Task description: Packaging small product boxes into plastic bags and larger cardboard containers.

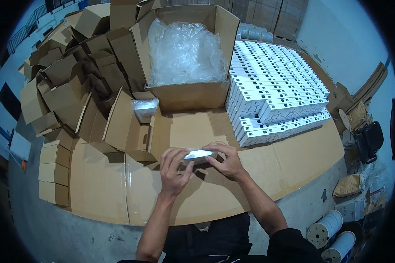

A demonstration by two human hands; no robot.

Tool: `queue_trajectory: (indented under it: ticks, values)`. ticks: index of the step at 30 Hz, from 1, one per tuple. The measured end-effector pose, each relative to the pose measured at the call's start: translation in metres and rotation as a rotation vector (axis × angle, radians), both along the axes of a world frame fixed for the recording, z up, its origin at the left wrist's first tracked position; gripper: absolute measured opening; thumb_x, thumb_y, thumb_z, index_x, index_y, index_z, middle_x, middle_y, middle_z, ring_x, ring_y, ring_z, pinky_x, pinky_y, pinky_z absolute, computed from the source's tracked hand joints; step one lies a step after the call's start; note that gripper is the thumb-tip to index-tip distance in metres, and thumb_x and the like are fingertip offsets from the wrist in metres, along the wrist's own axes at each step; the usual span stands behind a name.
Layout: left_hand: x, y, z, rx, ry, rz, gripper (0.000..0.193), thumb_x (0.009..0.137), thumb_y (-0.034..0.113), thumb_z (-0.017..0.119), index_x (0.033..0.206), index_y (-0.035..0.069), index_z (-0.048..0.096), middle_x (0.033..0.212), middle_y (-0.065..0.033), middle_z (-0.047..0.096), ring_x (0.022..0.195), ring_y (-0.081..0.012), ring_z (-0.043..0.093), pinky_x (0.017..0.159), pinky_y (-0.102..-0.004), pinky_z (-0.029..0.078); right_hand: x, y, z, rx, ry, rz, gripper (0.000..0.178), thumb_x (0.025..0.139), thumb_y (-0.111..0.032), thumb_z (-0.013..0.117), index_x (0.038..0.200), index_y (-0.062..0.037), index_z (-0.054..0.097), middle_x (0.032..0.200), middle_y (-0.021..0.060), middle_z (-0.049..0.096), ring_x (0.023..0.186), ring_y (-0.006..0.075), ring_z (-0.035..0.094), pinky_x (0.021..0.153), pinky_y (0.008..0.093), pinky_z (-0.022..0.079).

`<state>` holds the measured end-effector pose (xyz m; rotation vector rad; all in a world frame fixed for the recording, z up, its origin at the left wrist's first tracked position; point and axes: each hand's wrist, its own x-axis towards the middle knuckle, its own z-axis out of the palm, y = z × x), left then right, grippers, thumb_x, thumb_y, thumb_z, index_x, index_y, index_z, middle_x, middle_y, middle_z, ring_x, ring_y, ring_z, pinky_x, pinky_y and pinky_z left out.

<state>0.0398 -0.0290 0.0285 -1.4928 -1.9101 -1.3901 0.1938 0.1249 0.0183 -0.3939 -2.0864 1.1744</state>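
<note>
A worker's bare hands meet over a cardboard-covered work surface [98, 188], a small shiny package [197, 154] held between them just above it. The left hand [174, 171] grasps the package's left end, fingers over the far side and thumb at the near side; the right hand [226, 161] pinches the right end between thumb and fingers. Clear wrap glints along the package, its top face bright with light. Near the left hand, toward ten o'clock from the package, stands an open brown carton [118, 125] — a second wrapped package [145, 109] inside, at its far end. At twelve o'clock a large open box [184, 96] brims with clear plastic bags [184, 52]. Tightly stacked white boxes [289, 79] fill the space between one and two o'clock, while open cartons [66, 101] crowd together at ten — with closed cartons [53, 173] piled at nine. Two large spools [324, 228] rest on the floor at four.
</note>
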Motion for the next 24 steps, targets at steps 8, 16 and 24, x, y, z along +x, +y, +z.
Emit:
queue_trajectory:
  ticks: [8, 16, 24]
  values:
    - [-0.006, 0.006, -0.030, -0.064, -0.913, -0.383, 0.038, 0.090, -0.001, 0.073, 0.126, -0.002, 0.063, 0.114, -0.0086, 0.068, 0.107, -0.0177, 0.064, 0.095, -0.0302, 0.051, 0.000, -0.002, 0.023, -0.091, -0.159, -0.007, 0.028, 0.086, -0.008, 0.077, 0.114, -0.0052, 0.074, 0.100, 0.0086, 0.071, 0.088, 0.0175, 0.064, 0.077, 0.0298, 0.051]
    - [-0.015, 0.010, -0.037, -0.130, -1.137, -0.476, 0.033, 0.095, 0.002, 0.070, 0.127, -0.004, 0.061, 0.112, -0.0060, 0.067, 0.103, -0.0120, 0.062, 0.091, -0.0268, 0.050, -0.002, 0.009, 0.011, -0.120, -0.124, 0.069, 0.022, 0.092, -0.009, 0.073, 0.113, 0.0001, 0.071, 0.096, 0.0057, 0.067, 0.080, 0.0108, 0.061, 0.067, 0.0264, 0.050]
    - [-0.015, 0.009, -0.043, -0.168, -1.124, -0.453, 0.028, 0.099, 0.009, 0.067, 0.123, -0.005, 0.062, 0.106, -0.0053, 0.068, 0.098, -0.0107, 0.061, 0.089, -0.0258, 0.050, -0.003, 0.001, 0.030, -0.371, -0.222, 0.100, 0.019, 0.095, -0.006, 0.070, 0.113, -0.0004, 0.070, 0.089, 0.0024, 0.064, 0.064, 0.0068, 0.061, 0.050, 0.0212, 0.051]
